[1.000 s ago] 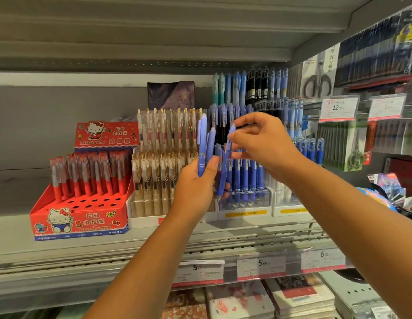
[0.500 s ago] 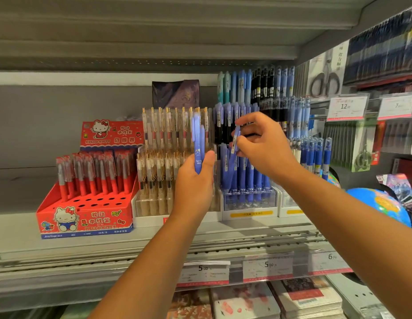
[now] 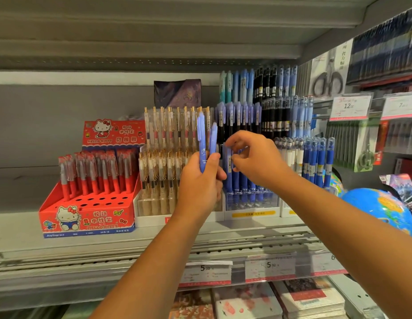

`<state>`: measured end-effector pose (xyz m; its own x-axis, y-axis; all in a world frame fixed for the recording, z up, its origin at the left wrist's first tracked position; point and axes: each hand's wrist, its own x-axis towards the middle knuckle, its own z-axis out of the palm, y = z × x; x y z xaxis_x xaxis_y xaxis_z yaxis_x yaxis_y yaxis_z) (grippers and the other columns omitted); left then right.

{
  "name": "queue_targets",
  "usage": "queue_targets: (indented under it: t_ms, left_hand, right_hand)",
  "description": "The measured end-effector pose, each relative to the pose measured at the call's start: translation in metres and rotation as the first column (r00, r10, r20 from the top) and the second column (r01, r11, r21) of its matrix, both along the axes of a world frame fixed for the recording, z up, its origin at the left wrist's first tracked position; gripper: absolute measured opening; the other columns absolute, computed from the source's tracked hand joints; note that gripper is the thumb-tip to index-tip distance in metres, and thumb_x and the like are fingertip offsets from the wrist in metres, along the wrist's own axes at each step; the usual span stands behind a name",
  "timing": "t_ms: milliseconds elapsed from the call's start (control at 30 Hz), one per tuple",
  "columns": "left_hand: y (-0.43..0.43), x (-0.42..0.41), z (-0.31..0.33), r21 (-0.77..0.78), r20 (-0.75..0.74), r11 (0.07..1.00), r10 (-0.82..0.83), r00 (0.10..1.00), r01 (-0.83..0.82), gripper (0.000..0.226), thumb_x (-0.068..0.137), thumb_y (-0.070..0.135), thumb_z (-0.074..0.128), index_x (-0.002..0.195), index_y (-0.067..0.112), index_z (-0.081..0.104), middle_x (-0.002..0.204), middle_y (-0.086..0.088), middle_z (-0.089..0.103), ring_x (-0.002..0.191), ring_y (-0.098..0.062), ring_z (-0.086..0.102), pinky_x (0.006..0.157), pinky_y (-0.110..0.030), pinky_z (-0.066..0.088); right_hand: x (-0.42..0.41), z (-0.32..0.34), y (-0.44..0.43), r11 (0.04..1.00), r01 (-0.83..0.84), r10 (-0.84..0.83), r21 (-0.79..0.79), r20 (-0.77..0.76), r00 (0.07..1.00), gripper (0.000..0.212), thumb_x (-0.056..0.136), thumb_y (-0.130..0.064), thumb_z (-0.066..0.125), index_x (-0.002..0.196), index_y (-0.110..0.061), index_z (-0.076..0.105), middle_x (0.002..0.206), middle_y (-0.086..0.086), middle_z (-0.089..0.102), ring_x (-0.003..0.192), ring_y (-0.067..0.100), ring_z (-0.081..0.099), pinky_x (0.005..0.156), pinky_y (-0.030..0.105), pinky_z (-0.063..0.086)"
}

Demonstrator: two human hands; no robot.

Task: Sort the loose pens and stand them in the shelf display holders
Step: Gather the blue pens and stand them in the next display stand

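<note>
Head view: my left hand [image 3: 200,183] gripped two upright pens [image 3: 203,146] just left of the blue holder [image 3: 251,203]; my right hand [image 3: 257,160], nearer it, curled, grip unclear.

Periwinkle pens [image 3: 201,143], red cartoon-cat box [image 3: 90,223] (white lettering), blue globe [image 3: 379,208]

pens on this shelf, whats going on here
A person is filling a shop shelf with pens. The left hand grips two blue pens upright in front of the displays. The right hand reaches to the clear holder of matching blue pens, fingers curled at the top of a front pen standing there; whether they pinch it is unclear.
</note>
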<state>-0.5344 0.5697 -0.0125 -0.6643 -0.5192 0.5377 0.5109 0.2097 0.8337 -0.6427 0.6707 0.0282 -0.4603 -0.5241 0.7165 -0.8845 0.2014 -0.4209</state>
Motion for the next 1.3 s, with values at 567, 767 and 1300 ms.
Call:
queue_targets:
  t_ms: [567,767,1300]
  left_hand:
    - [0.001,0.001,-0.004,-0.189,0.091,0.982,-0.01,0.996,0.028,0.027,0.086,0.02,0.074,0.103,0.033,0.059,0.072,-0.002,0.07,0.046,-0.015,0.058,0.046,-0.028,0.052]
    - [0.005,0.002,-0.002,-0.061,0.059,0.993,-0.095,0.994,0.099,0.021,0.101,0.036,0.049,0.096,0.017,0.055,0.07,-0.006,0.063,0.053,-0.023,0.065,0.045,-0.033,0.055]
    - [-0.001,-0.002,-0.001,-0.224,0.051,0.974,0.059,0.997,-0.046,0.022,0.101,0.023,0.051,0.092,0.031,0.07,0.069,0.023,0.06,0.06,0.009,0.054,0.056,-0.005,0.04]
  right_hand:
    - [0.027,0.011,0.013,0.95,-0.166,0.247,-0.266,0.307,0.919,0.032,0.081,-0.021,0.08,0.104,-0.012,0.06,0.083,0.011,0.069,0.071,0.02,0.07,0.062,0.03,0.06]
    - [0.019,0.014,0.018,0.894,-0.169,0.365,-0.414,0.458,0.811,0.02,0.088,-0.005,0.071,0.105,-0.013,0.064,0.09,0.014,0.07,0.069,0.013,0.069,0.06,0.023,0.057]
    - [-0.015,0.006,0.012,0.956,-0.067,0.147,-0.284,0.271,0.951,0.03,0.093,-0.01,0.065,0.121,-0.02,0.065,0.1,0.003,0.065,0.083,0.022,0.07,0.068,0.028,0.061]
